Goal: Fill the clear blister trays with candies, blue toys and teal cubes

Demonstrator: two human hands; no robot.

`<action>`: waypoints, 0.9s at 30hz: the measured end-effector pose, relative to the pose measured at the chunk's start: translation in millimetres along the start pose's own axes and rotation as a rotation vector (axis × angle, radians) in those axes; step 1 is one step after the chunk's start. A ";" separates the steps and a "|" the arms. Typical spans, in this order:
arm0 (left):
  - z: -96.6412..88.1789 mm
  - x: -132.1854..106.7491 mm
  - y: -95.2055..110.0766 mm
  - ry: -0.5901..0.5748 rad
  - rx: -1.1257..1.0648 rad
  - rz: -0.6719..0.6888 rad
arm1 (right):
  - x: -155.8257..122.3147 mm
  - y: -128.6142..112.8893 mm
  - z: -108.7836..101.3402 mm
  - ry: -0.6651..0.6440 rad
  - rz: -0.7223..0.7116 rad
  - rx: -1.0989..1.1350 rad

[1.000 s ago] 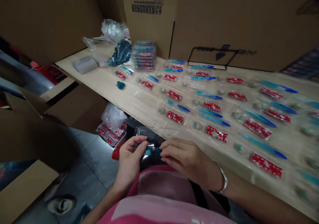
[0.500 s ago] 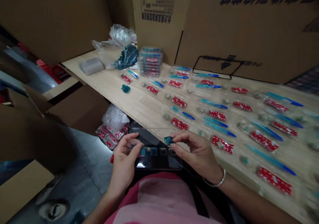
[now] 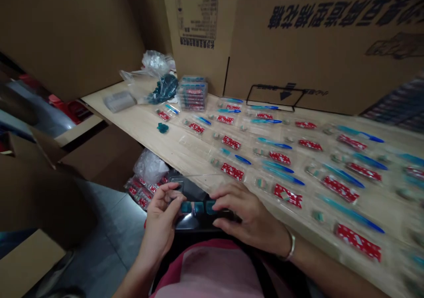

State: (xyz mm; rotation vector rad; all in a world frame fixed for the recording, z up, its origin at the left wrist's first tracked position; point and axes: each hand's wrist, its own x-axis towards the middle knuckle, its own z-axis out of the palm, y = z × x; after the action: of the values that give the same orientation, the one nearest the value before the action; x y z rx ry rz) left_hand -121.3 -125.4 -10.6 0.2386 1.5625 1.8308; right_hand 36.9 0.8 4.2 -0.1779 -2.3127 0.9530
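Note:
Close to my lap, my left hand (image 3: 164,209) is closed on the left end of a clear plastic blister tray (image 3: 192,208), thumb and fingers pinching its edge. Dark teal square pieces (image 3: 198,208) sit in a row of compartments along it. My right hand (image 3: 243,214) is over the tray's right side, thumb and index finger apart. Its index fingertip touches the rightmost teal piece (image 3: 210,208), which lies in the tray. The hand hides the tray's right end.
Several clear packs with red patterned sachets (image 3: 232,171) and blue pens (image 3: 283,178) cover the table to the right. Farther back stand stacked packs (image 3: 192,95), a bag of teal pieces (image 3: 164,89) and a cardboard box (image 3: 258,59). A teal cluster (image 3: 162,127) lies near the table edge.
My right hand has lowered to the tray, and the teal piece it pinched now lies in a compartment. Its thumb and index finger have parted. The left hand keeps its hold.

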 end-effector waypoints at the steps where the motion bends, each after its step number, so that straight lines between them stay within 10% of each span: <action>1: -5.7 3.9 2.5 0.032 -0.005 0.016 | 11.5 5.4 -1.6 0.018 0.027 0.087; 4: -26.5 16.9 7.7 0.190 -0.009 0.104 | 63.1 38.1 11.0 0.046 0.136 0.109; 8: -52.5 27.9 8.2 0.346 -0.044 0.093 | 153.2 94.5 73.3 -0.353 0.227 -0.306; 14: -78.3 36.1 9.5 0.473 -0.067 0.044 | 249.2 140.7 150.9 -0.340 0.261 -0.491; 22: -87.4 59.8 6.8 0.435 -0.075 0.043 | 248.8 157.5 145.2 -0.391 0.251 -0.499; 27: -91.2 134.1 18.8 0.381 0.040 0.223 | 229.5 156.3 123.0 -0.368 0.276 -0.496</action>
State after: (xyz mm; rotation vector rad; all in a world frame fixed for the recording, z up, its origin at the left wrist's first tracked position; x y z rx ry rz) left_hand -277.8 -115.8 -56.2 0.0866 1.8950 2.1118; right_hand -235.9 121.1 -54.1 -0.5802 -2.8922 0.5466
